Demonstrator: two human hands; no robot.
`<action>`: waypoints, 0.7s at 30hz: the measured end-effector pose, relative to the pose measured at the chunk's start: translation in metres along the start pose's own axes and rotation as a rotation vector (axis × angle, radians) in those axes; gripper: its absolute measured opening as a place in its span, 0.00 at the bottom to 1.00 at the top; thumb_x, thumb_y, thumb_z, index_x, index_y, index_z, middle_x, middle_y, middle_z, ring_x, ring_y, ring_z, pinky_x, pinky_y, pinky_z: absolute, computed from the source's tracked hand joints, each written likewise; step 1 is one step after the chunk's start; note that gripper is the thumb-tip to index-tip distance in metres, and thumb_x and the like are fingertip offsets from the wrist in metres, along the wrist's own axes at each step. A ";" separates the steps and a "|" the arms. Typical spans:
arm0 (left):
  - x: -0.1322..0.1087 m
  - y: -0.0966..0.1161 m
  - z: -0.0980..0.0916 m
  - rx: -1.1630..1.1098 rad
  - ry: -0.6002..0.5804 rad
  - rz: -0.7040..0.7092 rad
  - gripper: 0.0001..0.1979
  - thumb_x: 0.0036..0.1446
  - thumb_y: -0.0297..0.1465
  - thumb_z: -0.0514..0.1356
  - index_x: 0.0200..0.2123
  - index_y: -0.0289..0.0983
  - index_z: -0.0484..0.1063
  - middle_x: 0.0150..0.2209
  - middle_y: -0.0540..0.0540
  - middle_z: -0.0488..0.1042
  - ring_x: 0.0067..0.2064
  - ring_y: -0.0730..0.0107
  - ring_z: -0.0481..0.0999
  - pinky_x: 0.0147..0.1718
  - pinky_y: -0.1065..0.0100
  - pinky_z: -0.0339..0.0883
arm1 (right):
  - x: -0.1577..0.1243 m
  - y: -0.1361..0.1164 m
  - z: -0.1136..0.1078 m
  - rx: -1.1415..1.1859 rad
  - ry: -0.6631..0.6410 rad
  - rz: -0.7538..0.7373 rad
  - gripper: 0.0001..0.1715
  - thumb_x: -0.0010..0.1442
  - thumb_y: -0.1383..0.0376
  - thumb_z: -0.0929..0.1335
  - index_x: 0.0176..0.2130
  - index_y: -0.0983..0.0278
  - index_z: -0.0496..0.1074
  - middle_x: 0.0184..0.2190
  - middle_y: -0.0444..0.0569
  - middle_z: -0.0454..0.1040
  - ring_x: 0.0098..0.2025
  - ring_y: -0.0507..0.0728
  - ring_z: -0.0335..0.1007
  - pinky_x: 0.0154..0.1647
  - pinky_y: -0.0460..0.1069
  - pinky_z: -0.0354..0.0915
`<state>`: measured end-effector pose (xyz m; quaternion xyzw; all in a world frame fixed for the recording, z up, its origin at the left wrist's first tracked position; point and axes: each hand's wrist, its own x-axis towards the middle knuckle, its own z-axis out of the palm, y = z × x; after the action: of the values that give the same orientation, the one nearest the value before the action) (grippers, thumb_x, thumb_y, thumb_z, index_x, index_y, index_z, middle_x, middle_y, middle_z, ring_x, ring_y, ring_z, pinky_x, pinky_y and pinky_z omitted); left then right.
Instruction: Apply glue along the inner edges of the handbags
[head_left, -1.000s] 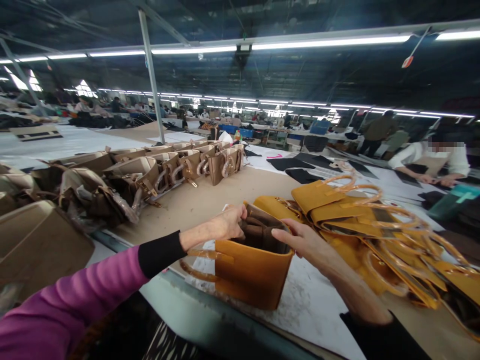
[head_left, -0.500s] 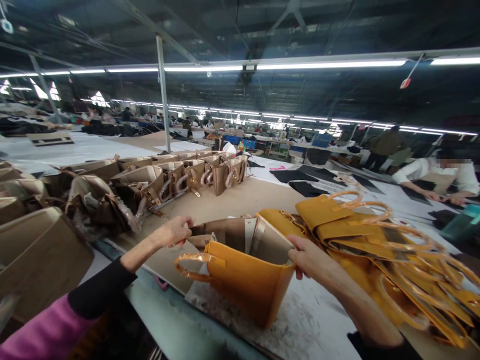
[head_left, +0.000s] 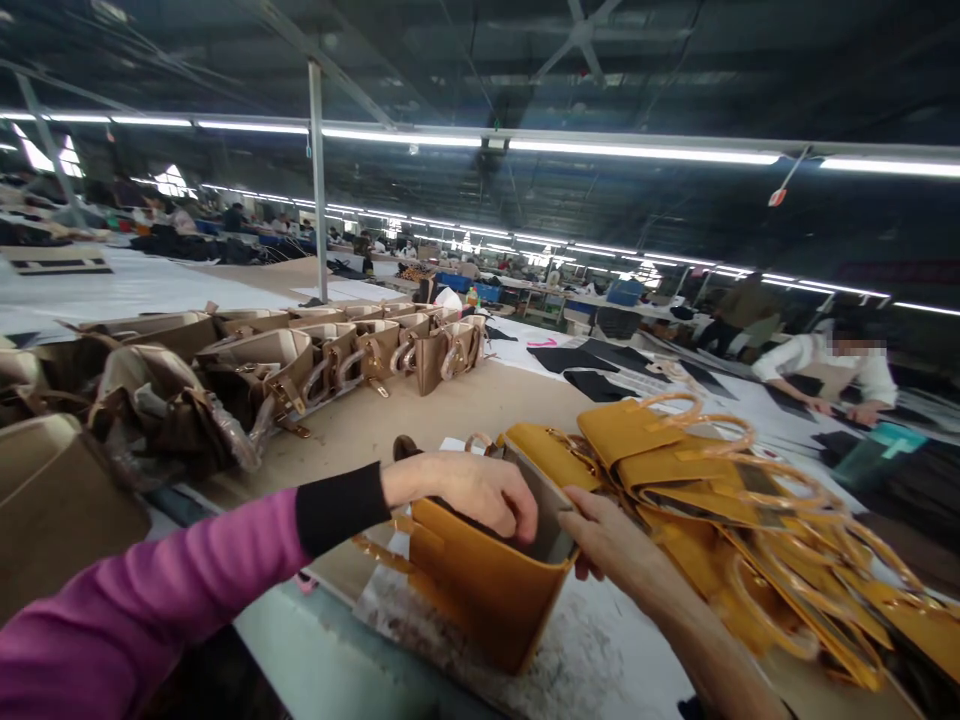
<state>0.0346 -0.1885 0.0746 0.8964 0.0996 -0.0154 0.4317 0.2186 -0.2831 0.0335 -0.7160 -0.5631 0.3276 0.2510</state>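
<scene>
A mustard-yellow handbag stands upright on the table in front of me, its top open and its lining showing. My right hand pinches the bag's right side edge, thumb on top. Over the bag's mouth, my left hand reaches in with its fingers curled downward and close together. Whatever those fingertips may hold is hidden. A wrapped handle sticks out at the bag's left, partly behind my left forearm.
A pile of yellow handbags with wrapped handles lies close on the right. Rows of taupe handbags stand on the left. Black flat pieces lie farther back. A co-worker works at the far right, behind a teal container.
My left hand has let go of the bag's left edge and moved right, over its opening. My right hand keeps its hold on the right edge. The view has shifted slightly.
</scene>
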 end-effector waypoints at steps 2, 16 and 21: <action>0.020 -0.029 0.001 0.102 0.273 -0.100 0.09 0.35 0.20 0.60 0.13 0.39 0.69 0.14 0.52 0.67 0.17 0.70 0.64 0.20 0.69 0.57 | -0.001 0.003 0.002 0.035 0.002 0.005 0.08 0.53 0.68 0.57 0.33 0.63 0.63 0.15 0.41 0.64 0.15 0.53 0.63 0.13 0.45 0.52; 0.032 -0.096 -0.019 0.342 0.649 -0.209 0.34 0.23 0.51 0.72 0.31 0.41 0.62 0.24 0.52 0.64 0.27 0.58 0.71 0.27 0.66 0.59 | -0.022 -0.015 0.024 0.210 -0.066 0.013 0.13 0.50 0.59 0.57 0.35 0.62 0.60 0.16 0.41 0.65 0.16 0.55 0.68 0.12 0.43 0.54; 0.035 -0.092 -0.020 0.550 0.631 0.014 0.31 0.37 0.51 0.68 0.41 0.38 0.69 0.36 0.42 0.70 0.38 0.53 0.72 0.37 0.62 0.63 | -0.024 -0.014 0.026 0.251 -0.001 0.084 0.17 0.49 0.54 0.57 0.36 0.61 0.59 0.15 0.40 0.64 0.15 0.55 0.67 0.12 0.44 0.56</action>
<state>0.0501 -0.1112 0.0119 0.9397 0.2132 0.2367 0.1247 0.1861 -0.3036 0.0309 -0.7020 -0.4871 0.4058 0.3243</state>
